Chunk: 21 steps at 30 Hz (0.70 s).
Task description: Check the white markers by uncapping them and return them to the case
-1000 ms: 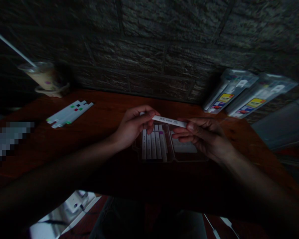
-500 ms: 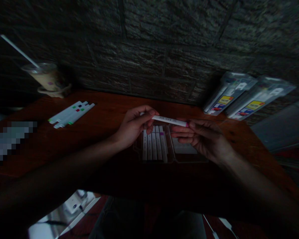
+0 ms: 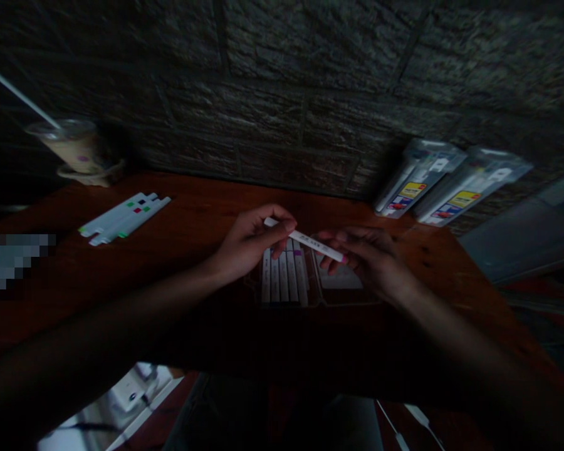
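Note:
A white marker (image 3: 317,245) with a pink end slants down to the right above an open clear case. My left hand (image 3: 254,241) pinches its upper left part between thumb and fingers. My right hand (image 3: 373,257) is at the pink end, with its fingers apart behind the marker and not closed round it. Below, the case (image 3: 318,304) holds a row of white markers (image 3: 282,279), one with a purple band. A pale sheet (image 3: 341,277) lies in its right half, partly behind my right hand.
Several white markers (image 3: 122,219) lie together on the wooden table (image 3: 202,194) at left, near an iced drink cup (image 3: 75,147) with a straw. Two clear cases (image 3: 407,181) stand at the right by the stone wall (image 3: 263,94). A white power adapter (image 3: 126,388) sits below the table edge.
My right hand has let go of the marker's pink end and its fingers have loosened. The marker, still in my left hand, now tilts more steeply downward. The view has shifted slightly right.

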{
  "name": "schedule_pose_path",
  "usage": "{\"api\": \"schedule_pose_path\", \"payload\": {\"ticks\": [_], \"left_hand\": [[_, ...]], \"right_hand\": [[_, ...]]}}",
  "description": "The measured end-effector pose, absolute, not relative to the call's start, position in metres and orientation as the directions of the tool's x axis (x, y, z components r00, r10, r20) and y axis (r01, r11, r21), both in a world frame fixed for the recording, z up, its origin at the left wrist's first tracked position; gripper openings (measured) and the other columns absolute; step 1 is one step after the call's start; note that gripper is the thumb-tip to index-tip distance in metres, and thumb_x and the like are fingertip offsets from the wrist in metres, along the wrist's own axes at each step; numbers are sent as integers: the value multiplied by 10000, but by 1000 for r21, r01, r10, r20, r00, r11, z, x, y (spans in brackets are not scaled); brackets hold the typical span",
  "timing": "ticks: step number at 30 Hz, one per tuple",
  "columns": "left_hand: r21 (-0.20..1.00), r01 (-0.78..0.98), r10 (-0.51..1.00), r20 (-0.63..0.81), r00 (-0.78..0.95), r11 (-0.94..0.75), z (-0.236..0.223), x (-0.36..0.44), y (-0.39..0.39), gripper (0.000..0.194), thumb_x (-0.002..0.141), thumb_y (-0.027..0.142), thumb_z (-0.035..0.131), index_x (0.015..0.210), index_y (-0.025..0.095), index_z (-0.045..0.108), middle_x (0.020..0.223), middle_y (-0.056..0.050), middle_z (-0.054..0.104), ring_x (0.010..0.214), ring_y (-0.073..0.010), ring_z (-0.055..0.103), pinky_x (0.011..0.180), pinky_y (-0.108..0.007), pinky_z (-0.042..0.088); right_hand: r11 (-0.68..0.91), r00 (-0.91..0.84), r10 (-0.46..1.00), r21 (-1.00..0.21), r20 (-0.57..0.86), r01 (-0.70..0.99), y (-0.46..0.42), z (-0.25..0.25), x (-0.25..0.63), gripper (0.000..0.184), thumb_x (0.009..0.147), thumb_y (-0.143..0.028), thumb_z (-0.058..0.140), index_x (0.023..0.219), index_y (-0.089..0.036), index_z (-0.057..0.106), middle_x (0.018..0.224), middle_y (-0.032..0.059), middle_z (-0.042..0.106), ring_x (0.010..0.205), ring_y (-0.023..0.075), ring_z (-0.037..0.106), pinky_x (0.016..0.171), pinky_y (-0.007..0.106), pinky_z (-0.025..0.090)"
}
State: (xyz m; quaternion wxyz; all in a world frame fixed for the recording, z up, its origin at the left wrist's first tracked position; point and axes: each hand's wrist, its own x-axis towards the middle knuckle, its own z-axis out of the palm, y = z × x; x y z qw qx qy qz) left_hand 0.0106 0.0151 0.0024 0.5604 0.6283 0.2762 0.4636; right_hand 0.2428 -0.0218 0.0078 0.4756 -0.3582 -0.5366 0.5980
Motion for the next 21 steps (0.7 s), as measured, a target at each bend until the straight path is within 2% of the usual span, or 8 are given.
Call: {"api": "schedule_pose_path", "payload": {"ticks": [4,10,12,16,18,21], "left_hand": [[957,-116,852,290,435,-266,6,11,12,145,901,287,712,888,163,637,597,30,590,494,-81,520,487,-203,397],[959,-92,855,279,438,-266,12,14,7,169,872,275,741,904,163,618,614,36,609,490,-76,530,475,-184,417],[958,-93,852,282,441,-269,11,14,7,203,855,266,762,961,160,625,643,35,633,499,-74,547,479,-176,434],[953,-132,837,302,456,-272,7,14,7,390,828,246,793,1161,143,617,754,6,706,533,-82,582,502,-184,477],[953,-136,832,304,463,-272,5,14,7,466,828,244,798,1236,140,598,816,-21,741,545,-89,597,506,-191,485],[953,-135,828,302,472,-271,5,13,6,551,829,245,803,1319,137,576,899,-65,775,617,-121,664,551,-210,516]], "right_hand": [[71,-327,941,-996,88,-62,-23,5,242,231,853,-319,804,1050,-198,808,804,29,794,626,118,711,600,227,587],[139,-333,934,-990,131,-1,-25,5,236,226,749,-239,876,968,-236,820,835,-3,803,655,116,709,644,250,607],[142,-352,927,-990,131,6,-26,5,234,211,758,-239,868,963,-240,820,834,-7,799,665,118,711,652,249,605],[151,-391,911,-988,135,12,-27,3,235,200,800,-230,835,999,-243,815,933,6,806,783,127,735,756,259,600],[139,-405,906,-990,128,-1,-27,2,235,251,810,-225,828,1060,-243,799,958,13,804,813,134,738,780,270,599],[124,-395,909,-991,132,-46,-27,1,236,436,793,-202,839,1212,-261,733,928,8,795,767,140,730,727,276,603]]}}
